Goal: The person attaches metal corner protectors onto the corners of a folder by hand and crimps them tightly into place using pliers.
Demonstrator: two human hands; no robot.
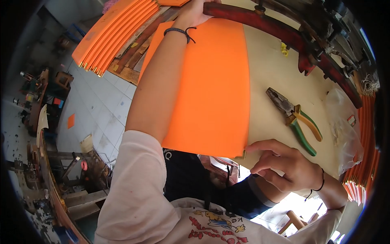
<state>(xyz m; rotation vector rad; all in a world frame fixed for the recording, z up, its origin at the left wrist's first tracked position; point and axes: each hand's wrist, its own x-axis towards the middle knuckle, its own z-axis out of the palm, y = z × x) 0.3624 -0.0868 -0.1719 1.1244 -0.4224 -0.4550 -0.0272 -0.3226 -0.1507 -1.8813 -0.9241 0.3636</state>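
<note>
A large orange sheet or folder [211, 89] lies on the pale work surface in front of me, with a small brass-coloured metal corner [244, 154] at its near right corner. My left arm reaches across it. My left hand [197, 12] is at the far end of the sheet, beside the dark red metal bar; its fingers are mostly hidden. At the near right corner, my right hand [278, 164] has its bent fingers apart, the index fingertip at the sheet's edge by the metal corner. Pliers [295, 120] with green and yellow handles lie to the right, beyond that hand.
A dark red curved metal bar [268, 26], part of a machine, spans the upper right. Stacked orange folders [113, 34] with brass corners lie at upper left, and more orange stock [365, 138] stands at far right. A clear plastic bag [343, 126] is beside the pliers.
</note>
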